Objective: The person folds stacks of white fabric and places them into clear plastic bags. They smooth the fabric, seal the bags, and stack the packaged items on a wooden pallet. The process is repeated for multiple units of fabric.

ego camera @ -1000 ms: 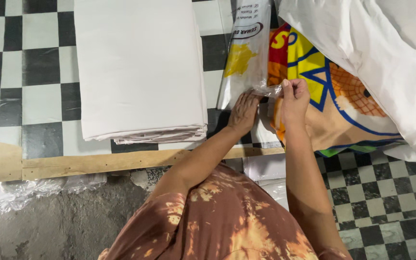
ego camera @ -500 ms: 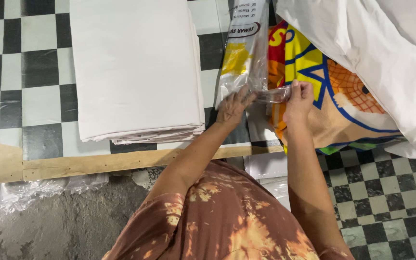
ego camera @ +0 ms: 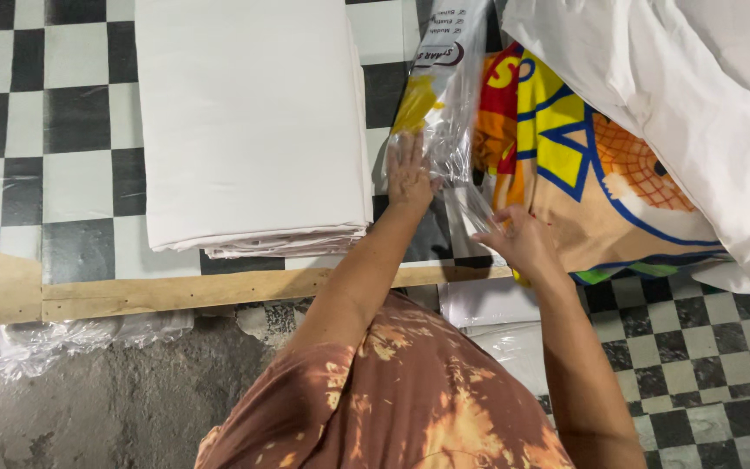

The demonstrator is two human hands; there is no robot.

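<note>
- The left grip [ego camera: 410, 169] is lying flat now, fingers spread and pressing down on the clear plastic bag [ego camera: 449, 113]; half a second ago those fingers were pinching the bag's lower edge close to the other hand.
- The right grip [ego camera: 521, 239] is closing its fingers on the bag's bottom corner and drawing it back toward the body, so the two hands, which were almost touching a moment ago, are now moving apart.
- The clear plastic bag is stretching out lengthwise between them, lying partly over the colourful printed cloth [ego camera: 601, 174] and partly over the black-and-white checkered floor [ego camera: 62, 113].
- That shift suggests the work is passing from picking up the bag's edge to smoothing and pulling the bag straight, though whether its mouth is open is not visible.
- The folded stack of white fabric [ego camera: 249, 130] is staying where it was, just to the left of the left grip and untouched.
- A loose white sheet [ego camera: 696, 95] is lying over the printed cloth's upper right side.
- A wooden plank [ego camera: 175, 291] is running along the floor's near edge.
</note>
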